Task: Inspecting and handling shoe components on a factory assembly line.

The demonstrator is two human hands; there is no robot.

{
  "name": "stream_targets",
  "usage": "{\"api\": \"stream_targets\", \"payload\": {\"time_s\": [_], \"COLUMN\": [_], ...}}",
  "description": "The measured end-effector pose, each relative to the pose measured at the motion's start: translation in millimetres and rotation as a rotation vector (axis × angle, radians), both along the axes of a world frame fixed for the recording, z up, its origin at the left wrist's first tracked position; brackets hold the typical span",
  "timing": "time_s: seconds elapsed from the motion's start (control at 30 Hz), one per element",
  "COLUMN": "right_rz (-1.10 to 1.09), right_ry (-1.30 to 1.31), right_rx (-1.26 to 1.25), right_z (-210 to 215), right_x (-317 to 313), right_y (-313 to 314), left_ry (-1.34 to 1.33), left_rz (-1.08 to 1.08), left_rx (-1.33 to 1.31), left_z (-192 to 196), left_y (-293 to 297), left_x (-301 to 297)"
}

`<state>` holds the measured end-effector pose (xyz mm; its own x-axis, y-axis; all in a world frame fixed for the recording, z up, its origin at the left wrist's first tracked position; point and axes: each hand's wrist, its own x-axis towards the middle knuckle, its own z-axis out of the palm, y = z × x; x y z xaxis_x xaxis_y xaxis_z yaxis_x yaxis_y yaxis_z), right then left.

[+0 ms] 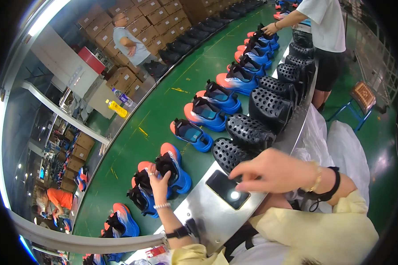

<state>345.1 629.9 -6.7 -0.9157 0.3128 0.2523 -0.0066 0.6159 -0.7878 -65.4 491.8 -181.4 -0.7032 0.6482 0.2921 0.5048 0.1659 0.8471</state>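
Not reading any word, number or sign clearly. Showing small dark print on the stacked brown cartons (159, 20) at the back, coming out too tiny to make out. Repeating similar marks on a lower brown carton (123, 82) near the red panel (91, 60), also staying illegible. Wrapping a purple label around a clear bottle (122, 97), blurring past reading; same with the yellow bottle (116, 108) just beside. Carrying pale marks on a small red packet (155, 251) at the lower edge, blurring too. Giving only glare on the phone (220, 185), displaying nothing legible.
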Motion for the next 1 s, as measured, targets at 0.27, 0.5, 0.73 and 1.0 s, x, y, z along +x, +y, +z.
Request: {"api": "stream_targets", "payload": {"time_s": [0.27, 0.5, 0.73, 1.0], "right_rz": [-0.415, -0.785, -0.963, -0.875], "right_ry": [0.096, 0.310, 0.195, -0.003], "right_rx": [-0.316, -0.082, 0.212, 0.157], "right_z": [-3.7, -37.0, -109.0, -119.7], "right_x": [99.0, 103.5, 95.2, 88.3], "right_y": [85.4, 157.7, 233.0, 238.8], "left_ry": [0.176, 0.498, 0.181, 0.356], "left_rz": [-0.149, 0.306, -0.059, 0.143], "left_rx": [-0.285, -0.703, -0.458, -0.744], "left_z": [2.0, -14.8, -8.9, -8.1], "left_y": [22.7, 26.7, 13.8, 16.0], "left_x": [-16.7, -13.0, -31.8, -32.6]}}
